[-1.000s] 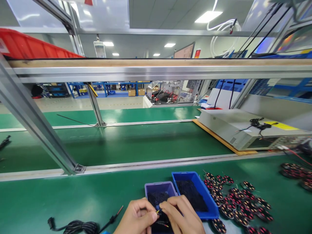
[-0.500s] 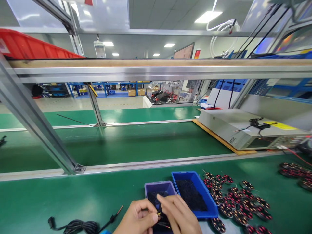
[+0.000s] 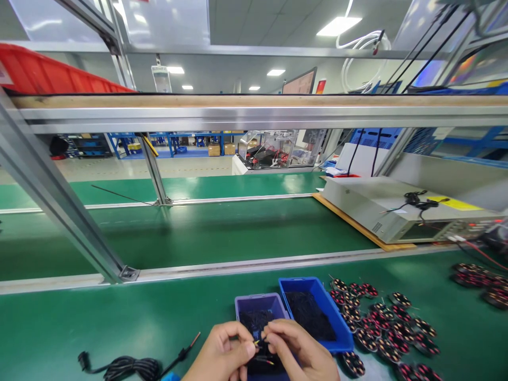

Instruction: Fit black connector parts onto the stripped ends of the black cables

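My left hand (image 3: pixel 226 350) pinches a thin wire end with a yellowish tip (image 3: pixel 256 343) between thumb and forefinger. Close beside it, my right hand (image 3: pixel 301 350) has thumb and fingertips closed on a small dark piece, too small to name. The fingertips of both hands almost meet above a purple bin (image 3: pixel 240 304) holding thin black pieces. Below the hands some wire ends with reddish tips (image 3: pixel 270 362) show against the bin. A blue bin (image 3: pixel 344 338) with more thin black pieces (image 3: pixel 310 316) stands just right of the purple one.
Many round motor stators with red and copper windings (image 3: pixel 387 328) lie to the right. A coiled black cable (image 3: pixel 133 368) lies at left front on the green bench (image 3: pixel 166 307). Behind are a metal rail (image 3: pixel 238 267), a grey instrument (image 3: pixel 377 201) and an overhead shelf (image 3: pixel 254 117).
My right hand's fingers have drawn together from a looser, extended pose into a pinch facing the left fingertips. The left hand stays nearly in place, still pinching the wire.
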Action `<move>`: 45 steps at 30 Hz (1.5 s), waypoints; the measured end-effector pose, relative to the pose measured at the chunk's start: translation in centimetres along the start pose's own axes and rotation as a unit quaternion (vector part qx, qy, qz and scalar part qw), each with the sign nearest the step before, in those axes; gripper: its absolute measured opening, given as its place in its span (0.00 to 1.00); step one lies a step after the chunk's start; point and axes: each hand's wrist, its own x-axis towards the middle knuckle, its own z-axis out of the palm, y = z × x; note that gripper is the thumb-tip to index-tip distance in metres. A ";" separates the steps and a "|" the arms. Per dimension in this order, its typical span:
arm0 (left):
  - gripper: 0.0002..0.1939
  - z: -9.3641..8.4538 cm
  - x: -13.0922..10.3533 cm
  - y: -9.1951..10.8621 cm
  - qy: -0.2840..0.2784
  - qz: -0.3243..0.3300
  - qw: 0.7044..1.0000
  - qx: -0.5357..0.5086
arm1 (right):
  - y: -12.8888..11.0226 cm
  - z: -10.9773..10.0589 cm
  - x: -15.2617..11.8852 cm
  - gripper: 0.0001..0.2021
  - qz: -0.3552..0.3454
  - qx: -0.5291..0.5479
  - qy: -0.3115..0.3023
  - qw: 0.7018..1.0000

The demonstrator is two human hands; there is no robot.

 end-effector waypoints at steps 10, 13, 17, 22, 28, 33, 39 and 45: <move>0.28 0.2 -0.1 0.0 -0.009 0.010 1.000 -0.012 | -0.4 1.1 0.1 0.07 -0.011 -0.024 -0.027 0.999; 0.28 0.3 -0.1 -0.1 0.002 0.016 1.000 -0.011 | -0.9 0.8 0.2 0.08 0.008 -0.055 -0.020 0.998; 0.28 0.4 -0.2 -0.3 0.029 0.056 0.998 0.008 | -1.0 0.2 0.4 0.09 0.013 -0.054 -0.068 0.996; 0.29 0.7 -0.5 -1.0 0.023 0.100 0.995 -0.003 | -0.7 0.2 0.4 0.15 -0.061 -0.126 -0.097 0.985; 0.26 0.8 -0.4 -2.0 0.018 0.117 0.990 -0.071 | -0.2 0.8 0.0 0.21 -0.085 -0.153 -0.132 0.976; 0.26 0.7 -0.2 -1.7 0.027 0.132 0.988 -0.079 | -0.2 -0.2 0.3 0.29 -0.056 -0.148 -0.112 0.981; 0.28 0.7 -0.2 -2.1 0.019 0.114 0.990 -0.080 | 0.8 -0.1 0.0 0.23 -0.041 -0.153 -0.124 0.980; 0.28 1.0 -0.3 -2.0 0.017 0.107 0.989 -0.105 | 1.3 0.7 -0.3 0.23 -0.017 -0.143 -0.128 0.981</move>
